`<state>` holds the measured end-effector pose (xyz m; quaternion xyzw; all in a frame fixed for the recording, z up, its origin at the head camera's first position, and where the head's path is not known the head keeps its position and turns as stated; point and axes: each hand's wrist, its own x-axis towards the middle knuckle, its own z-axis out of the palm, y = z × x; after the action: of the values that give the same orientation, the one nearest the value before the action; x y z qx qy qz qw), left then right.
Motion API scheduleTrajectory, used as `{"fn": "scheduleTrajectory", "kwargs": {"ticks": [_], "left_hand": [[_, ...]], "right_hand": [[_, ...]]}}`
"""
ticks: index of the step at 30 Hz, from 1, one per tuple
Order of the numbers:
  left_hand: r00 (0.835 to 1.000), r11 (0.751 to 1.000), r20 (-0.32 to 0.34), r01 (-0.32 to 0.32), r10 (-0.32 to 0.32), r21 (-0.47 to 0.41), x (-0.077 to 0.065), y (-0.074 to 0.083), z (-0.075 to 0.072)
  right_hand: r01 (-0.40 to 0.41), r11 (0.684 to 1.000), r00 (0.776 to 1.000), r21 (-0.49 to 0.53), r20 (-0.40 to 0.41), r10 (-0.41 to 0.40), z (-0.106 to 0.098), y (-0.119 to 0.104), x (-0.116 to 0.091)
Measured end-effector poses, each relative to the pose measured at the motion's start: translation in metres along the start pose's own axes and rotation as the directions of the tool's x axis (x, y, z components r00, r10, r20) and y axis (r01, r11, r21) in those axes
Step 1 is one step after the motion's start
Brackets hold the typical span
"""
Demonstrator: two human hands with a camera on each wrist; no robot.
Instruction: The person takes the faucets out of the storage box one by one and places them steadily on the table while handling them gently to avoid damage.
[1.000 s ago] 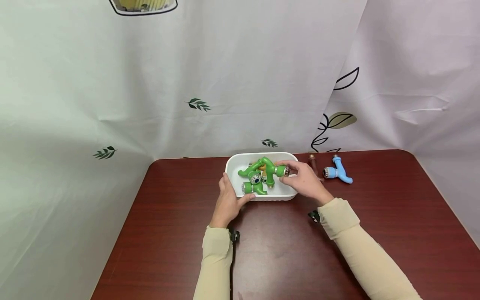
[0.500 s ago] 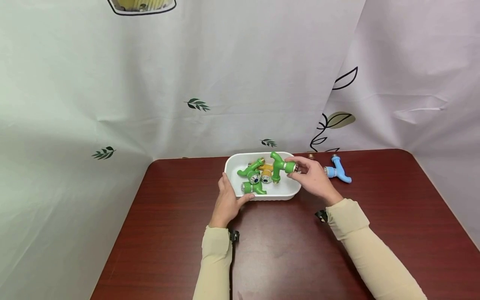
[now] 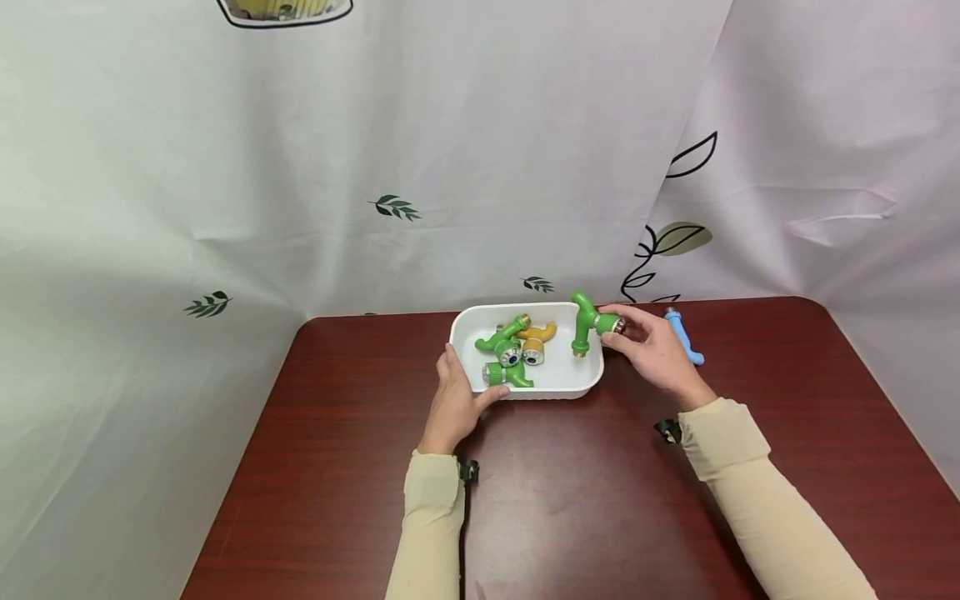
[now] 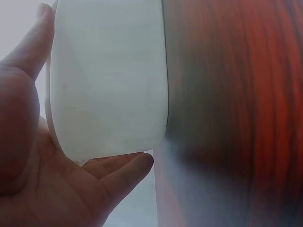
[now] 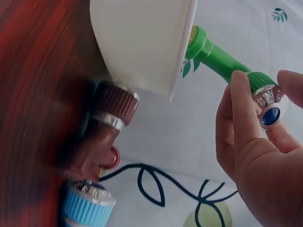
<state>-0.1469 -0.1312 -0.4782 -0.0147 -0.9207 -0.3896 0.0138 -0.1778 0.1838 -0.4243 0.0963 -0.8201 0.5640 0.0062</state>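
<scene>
A white plastic tray (image 3: 562,385) sits on the table near its back edge. My left hand (image 3: 452,408) grips its near left corner, thumb over the front rim, fingers along the end wall; the left wrist view shows the palm at the tray's outer side. My right hand (image 3: 654,346) pinches a green faucet (image 3: 585,323) by its ribbed knob, raised over the tray's right rim. In the right wrist view thumb and fingers circle the chromed knob end. Inside the tray lie two more green faucets (image 3: 508,374) and a yellow faucet (image 3: 543,333).
Right of the tray, a light blue faucet (image 3: 684,337) lies on the table, partly behind my right hand. Next to it is a brown faucet (image 5: 105,124), hidden in the head view. A white patterned curtain (image 3: 465,167) hangs behind the reddish-brown table (image 3: 360,400).
My right hand has moved right and a little up with the green faucet, from above the tray's middle to its right rim. The left hand and tray have stayed in place.
</scene>
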Motion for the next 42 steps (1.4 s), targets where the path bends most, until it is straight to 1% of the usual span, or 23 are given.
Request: {"fn": "scheduleTrajectory", "kwargs": {"ticks": [4, 8, 11, 15, 17, 22, 25, 26, 29, 33, 37, 40, 42], "left_hand": [[1.000, 1.000, 0.004, 0.003, -0.003, 0.002, 0.000, 0.000, 0.001], [1.000, 1.000, 0.009, 0.003, -0.003, 0.000, 0.000, 0.001, 0.001], [1.000, 1.000, 0.008, 0.007, -0.007, -0.004, 0.000, 0.001, 0.001], [1.000, 1.000, 0.000, 0.002, -0.002, -0.009, 0.000, 0.001, 0.000], [1.000, 1.000, -0.001, -0.001, 0.001, -0.010, 0.000, 0.000, 0.000], [1.000, 1.000, 0.001, 0.000, 0.000, -0.007, 0.000, 0.000, 0.000], [1.000, 1.000, 0.001, 0.000, 0.000, -0.004, -0.001, 0.001, 0.000], [1.000, 1.000, 0.001, 0.000, 0.000, -0.003, -0.001, 0.001, 0.000], [1.000, 1.000, 0.003, 0.000, 0.000, 0.000, -0.001, 0.000, 0.000], [1.000, 1.000, 0.004, -0.001, 0.001, 0.002, -0.001, 0.000, 0.000], [1.000, 1.000, 0.004, -0.002, 0.002, -0.006, -0.001, 0.000, 0.000], [1.000, 1.000, 0.006, -0.001, 0.001, -0.009, -0.001, 0.000, 0.000], [1.000, 1.000, 0.006, -0.002, 0.002, -0.008, -0.001, 0.000, 0.000]], "right_hand": [[0.002, 0.999, 0.999, -0.048, -0.036, -0.003, -0.009, 0.003, -0.003], [-0.002, 0.999, 0.997, -0.050, -0.078, -0.002, -0.018, 0.006, -0.005], [-0.004, 1.000, 0.997, -0.003, -0.083, 0.004, -0.024, 0.007, -0.006], [-0.003, 1.000, 0.995, 0.026, -0.098, 0.006, -0.031, 0.006, -0.007], [0.000, 0.997, 0.994, 0.072, -0.109, 0.008, -0.034, 0.006, -0.008], [0.012, 0.980, 0.991, 0.199, -0.132, 0.015, -0.043, 0.009, -0.011], [0.009, 0.972, 0.988, 0.235, -0.151, 0.028, -0.050, 0.011, -0.013], [0.006, 0.969, 0.987, 0.246, -0.160, 0.035, -0.053, 0.012, -0.014], [-0.021, 0.979, 0.979, 0.205, -0.195, 0.062, -0.061, 0.014, -0.015], [-0.029, 0.972, 0.970, 0.234, -0.229, 0.084, -0.070, 0.018, -0.016], [0.023, 0.930, 0.966, 0.368, -0.246, 0.073, -0.077, 0.023, -0.018], [0.042, 0.902, 0.963, 0.429, -0.257, 0.078, -0.083, 0.028, -0.018], [0.037, 0.894, 0.960, 0.446, -0.264, 0.091, -0.088, 0.031, -0.019]]}}
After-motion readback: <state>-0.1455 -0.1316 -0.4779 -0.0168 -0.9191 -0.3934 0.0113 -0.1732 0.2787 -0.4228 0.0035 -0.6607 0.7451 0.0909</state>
